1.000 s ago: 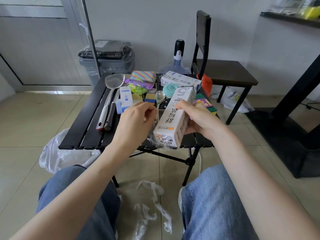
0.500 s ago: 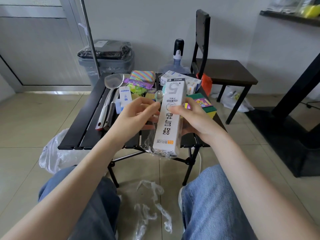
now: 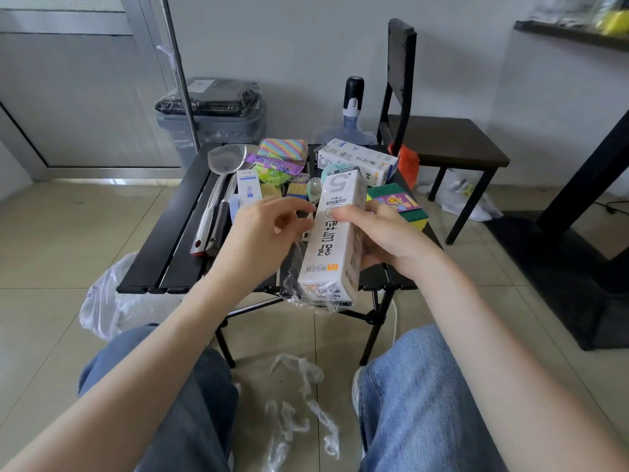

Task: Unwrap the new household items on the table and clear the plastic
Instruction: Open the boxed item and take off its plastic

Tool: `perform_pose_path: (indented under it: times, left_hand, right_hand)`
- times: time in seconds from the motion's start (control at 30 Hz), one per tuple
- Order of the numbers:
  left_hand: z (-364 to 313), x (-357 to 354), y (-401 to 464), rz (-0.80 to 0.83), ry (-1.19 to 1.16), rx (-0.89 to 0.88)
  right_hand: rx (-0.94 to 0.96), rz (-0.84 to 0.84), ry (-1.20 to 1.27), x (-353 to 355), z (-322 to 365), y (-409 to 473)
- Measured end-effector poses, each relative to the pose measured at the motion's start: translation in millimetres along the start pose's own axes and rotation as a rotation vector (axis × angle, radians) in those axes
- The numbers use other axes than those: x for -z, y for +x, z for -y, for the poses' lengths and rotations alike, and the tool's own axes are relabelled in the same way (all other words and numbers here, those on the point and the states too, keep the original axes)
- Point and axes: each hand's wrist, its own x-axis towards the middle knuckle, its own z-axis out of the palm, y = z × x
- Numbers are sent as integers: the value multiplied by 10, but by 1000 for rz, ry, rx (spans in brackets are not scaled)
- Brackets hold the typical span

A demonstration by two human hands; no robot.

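Note:
My right hand [image 3: 384, 240] grips a long white box [image 3: 335, 240] from its right side and holds it upright over the near edge of the black folding table [image 3: 177, 240]. Clear plastic wrap [image 3: 296, 277] hangs loose round the box's lower end and stretches up toward my left hand [image 3: 262, 240]. That hand sits just left of the box with thumb and fingers curled, pinching the film. On the table behind lie a second white box [image 3: 357, 160], packed green-and-yellow sponges [image 3: 398, 202], a rainbow cloth [image 3: 282, 148] and a steel spatula [image 3: 224, 161].
Torn strips of clear plastic [image 3: 299, 403] lie on the tiled floor between my knees. A white plastic bag [image 3: 105, 301] sits on the floor left of the table. A grey bin [image 3: 211, 120] and a dark chair [image 3: 442, 137] stand behind.
The box has swung from a leftward tilt to nearly upright in my right hand. My left hand moved in against its left side and took hold of the loose film.

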Motion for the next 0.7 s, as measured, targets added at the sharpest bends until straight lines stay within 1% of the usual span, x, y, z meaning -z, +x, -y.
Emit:
perform_pose_path:
  times: [0.03,0.07,0.1,0.17,0.23,0.33,0.37,0.43,0.47,0.5,0.57,0.63,0.7]
  left_hand:
    - [15,-24,-19,-42,96,-98]
    - [36,-49,-35,-49,148,-158]
    - [58,-67,-50,-48,175,-180]
    - [98,-100,-62,-68,207,-169]
    - [92,-133,-55,-95,183,-103]
    - [57,-153,-20,-97,69,78]
    - [51,-155,0,-83,-6,153]
    - [8,-143,28,-30,-266,329]
    - [-21,-133,33,1,-402,390]
    - [-47,-114,33,40,-506,417]
    - [-94,-72,23,111,-617,430]
    - [-122,-39,9,157,-616,429]
    - [-130,-28,5,165,-570,409]
  right_hand:
    - [-21,5,-5,-7,-3,4]
    - [-36,11,-10,-14,-13,9]
    - [-47,17,-11,-19,-19,10]
    - [-50,27,-6,-28,-32,3]
    - [-33,42,7,-29,-39,-1]
    - [-3,61,36,-10,-41,-6]
    - [4,68,46,-1,-36,-12]
    - [24,84,70,14,-21,-23]
    - [38,85,85,19,-13,-27]
    - [52,80,103,24,-7,-30]
    - [86,57,117,30,-7,-30]
    - [124,32,94,25,-22,-36]
    - [160,29,51,7,-45,-44]
